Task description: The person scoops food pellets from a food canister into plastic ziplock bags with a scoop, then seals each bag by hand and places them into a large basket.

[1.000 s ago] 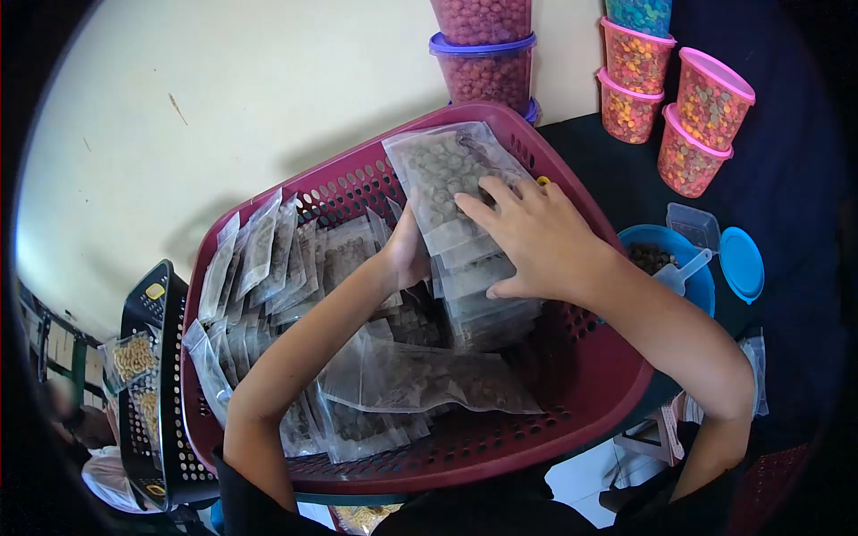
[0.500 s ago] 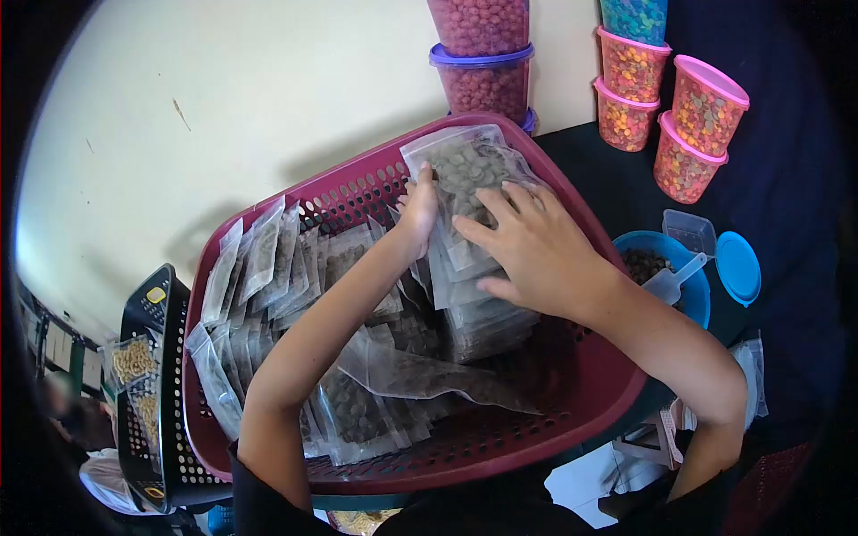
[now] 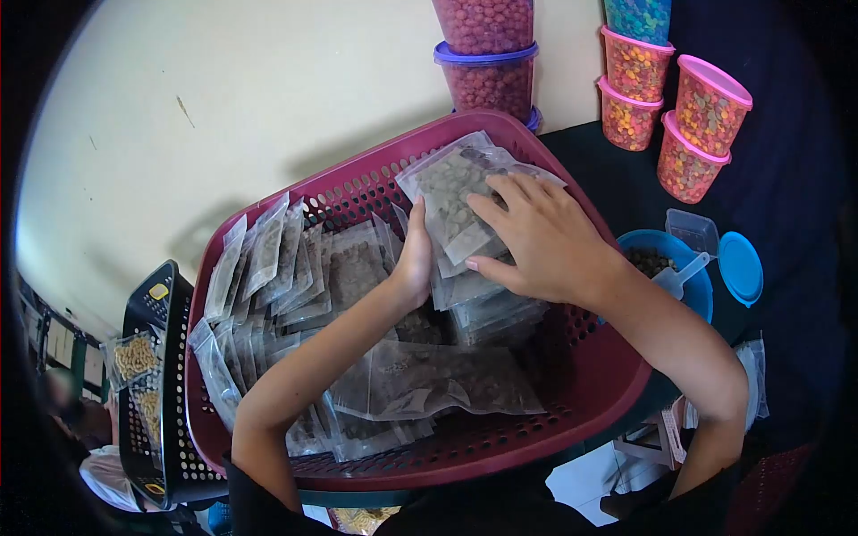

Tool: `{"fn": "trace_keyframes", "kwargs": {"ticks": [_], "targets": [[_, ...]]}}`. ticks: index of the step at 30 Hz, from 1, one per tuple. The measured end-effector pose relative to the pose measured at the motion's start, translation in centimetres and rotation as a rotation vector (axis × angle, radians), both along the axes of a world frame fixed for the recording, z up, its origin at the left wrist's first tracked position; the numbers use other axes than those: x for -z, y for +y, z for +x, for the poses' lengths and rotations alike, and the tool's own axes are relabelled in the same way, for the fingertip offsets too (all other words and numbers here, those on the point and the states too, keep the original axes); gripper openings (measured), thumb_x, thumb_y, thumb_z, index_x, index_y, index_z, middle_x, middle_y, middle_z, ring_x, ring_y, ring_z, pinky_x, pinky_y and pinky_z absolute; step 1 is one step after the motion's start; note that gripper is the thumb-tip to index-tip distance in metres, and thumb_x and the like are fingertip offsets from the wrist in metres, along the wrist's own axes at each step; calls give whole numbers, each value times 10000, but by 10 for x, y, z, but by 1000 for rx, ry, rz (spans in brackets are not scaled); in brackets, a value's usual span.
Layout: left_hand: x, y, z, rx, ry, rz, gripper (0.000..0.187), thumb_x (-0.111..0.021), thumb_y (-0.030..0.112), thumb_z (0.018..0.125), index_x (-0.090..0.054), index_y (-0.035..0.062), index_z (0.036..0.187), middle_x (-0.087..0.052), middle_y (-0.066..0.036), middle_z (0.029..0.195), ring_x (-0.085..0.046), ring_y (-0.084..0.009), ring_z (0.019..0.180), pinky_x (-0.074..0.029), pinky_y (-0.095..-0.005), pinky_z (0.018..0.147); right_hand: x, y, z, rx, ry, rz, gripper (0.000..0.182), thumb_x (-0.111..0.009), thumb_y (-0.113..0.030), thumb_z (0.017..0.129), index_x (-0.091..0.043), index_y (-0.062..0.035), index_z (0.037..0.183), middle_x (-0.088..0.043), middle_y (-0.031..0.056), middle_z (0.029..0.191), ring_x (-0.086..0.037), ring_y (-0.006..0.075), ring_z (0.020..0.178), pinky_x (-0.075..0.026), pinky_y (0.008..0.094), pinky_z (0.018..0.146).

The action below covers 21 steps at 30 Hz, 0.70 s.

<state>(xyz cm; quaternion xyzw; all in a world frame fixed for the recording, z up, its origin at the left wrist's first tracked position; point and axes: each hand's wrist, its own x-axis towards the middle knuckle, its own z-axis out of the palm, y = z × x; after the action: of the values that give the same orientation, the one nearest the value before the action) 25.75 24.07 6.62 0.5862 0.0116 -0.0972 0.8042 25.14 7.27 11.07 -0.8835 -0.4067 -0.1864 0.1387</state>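
A stack of clear plastic packets (image 3: 460, 179) filled with small grey-green disc-shaped pieces rises at the right side of a maroon perforated basket (image 3: 617, 375). My left hand (image 3: 416, 255) is edge-on against the stack's left side, fingers pointing up and partly out of sight. Across the top packets lies my right hand (image 3: 550, 237), its fingers spread and its thumb toward the left. Many similar packets (image 3: 268, 259) stand in rows in the basket's left half. One packet (image 3: 438, 380) lies flat near the front, below the stack.
Tubs of pink pieces (image 3: 487, 85) and multicoloured pieces (image 3: 630, 121) stand behind. To the right are a blue bowl (image 3: 706, 299) with a scoop (image 3: 684, 272) and a blue lid (image 3: 740, 268). A black basket (image 3: 170, 464) holds packets at left; a person (image 3: 107, 473) is beyond it.
The top packets have shifted and turned slightly on the stack. My left hand has slid down a little along its side. The front packet now lies flatter.
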Motion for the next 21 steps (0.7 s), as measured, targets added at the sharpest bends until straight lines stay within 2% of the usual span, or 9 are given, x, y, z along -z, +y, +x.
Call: {"fn": "trace_keyframes", "kwargs": {"ticks": [1, 8, 10, 14, 16, 18, 19, 20, 21], "targets": [[-1, -3, -3, -7, 24, -24, 597, -140, 510, 868, -295, 109, 1281, -405, -102, 1249, -402, -233, 1147, -307, -380, 967, 0, 0, 0, -29, -85, 56, 490, -594, -322, 716, -486, -15, 1082, -452, 187, 1098, -426, 336, 1056, -332, 429, 894], [-17, -16, 9, 41, 95, -51, 625, -213, 564, 836, -331, 124, 1264, -412, -122, 1234, -416, -264, 1122, -324, -432, 938, 1, 2, 4, -5, -101, 93, 499, -592, -327, 718, -477, -17, 1092, -441, 196, 1111, -416, 342, 1066, -314, 433, 908], [-24, -18, 16, 73, 105, 102, 682, -143, 578, 835, -298, 88, 1284, -394, -131, 1253, -389, -254, 1149, -313, -411, 950, 9, 1, 8, 23, -283, 129, 458, -594, -348, 702, -489, -42, 1027, -485, 168, 994, -464, 315, 968, -353, 435, 835], [-19, 2, 26, 75, 140, 137, 676, -170, 565, 837, -318, 68, 1271, -393, -139, 1252, -384, -260, 1151, -308, -410, 946, 16, -5, 7, 82, -254, 62, 452, -608, -323, 681, -488, -60, 1028, -497, 167, 981, -490, 314, 938, -377, 438, 793], [0, 20, 44, 13, 145, 175, 651, -185, 544, 845, -346, 62, 1252, -418, -142, 1230, -402, -260, 1137, -312, -401, 945, 11, -6, 5, 55, -126, -52, 435, -630, -280, 653, -497, -73, 1012, -525, 151, 937, -523, 300, 885, -401, 425, 728], [10, 33, 57, -60, 127, 280, 639, -210, 535, 846, -315, 65, 1264, -378, -142, 1264, -412, -256, 1128, -319, -393, 941, 7, -7, 4, 33, -118, -77, 390, -628, -247, 654, -510, -77, 985, -536, 135, 905, -532, 282, 866, -405, 406, 705], [4, 36, 54, 120, 62, 210, 654, -248, 523, 845, -222, 57, 1302, -258, -180, 1333, -289, -300, 1216, -245, -410, 983, 6, -7, 5, 10, -110, -103, 347, -627, -214, 654, -524, -80, 957, -548, 119, 874, -541, 264, 847, -409, 387, 681], [9, 38, 60, 120, 59, 210, 654, -248, 523, 845, -222, 57, 1302, -258, -180, 1333, -289, -300, 1216, -245, -410, 983, 6, -6, 5, 10, -112, -103, 347, -627, -214, 654, -524, -80, 957, -548, 119, 874, -541, 264, 847, -409, 387, 681], [18, 40, 72, -41, -52, 529, 683, -270, 531, 835, -167, 60, 1319, -191, -196, 1353, -199, -316, 1247, -186, -426, 999, 6, -6, 6, -11, -96, -106, 300, -622, -194, 660, -534, -79, 922, -551, 113, 861, -544, 255, 837, -411, 376, 675]]}}
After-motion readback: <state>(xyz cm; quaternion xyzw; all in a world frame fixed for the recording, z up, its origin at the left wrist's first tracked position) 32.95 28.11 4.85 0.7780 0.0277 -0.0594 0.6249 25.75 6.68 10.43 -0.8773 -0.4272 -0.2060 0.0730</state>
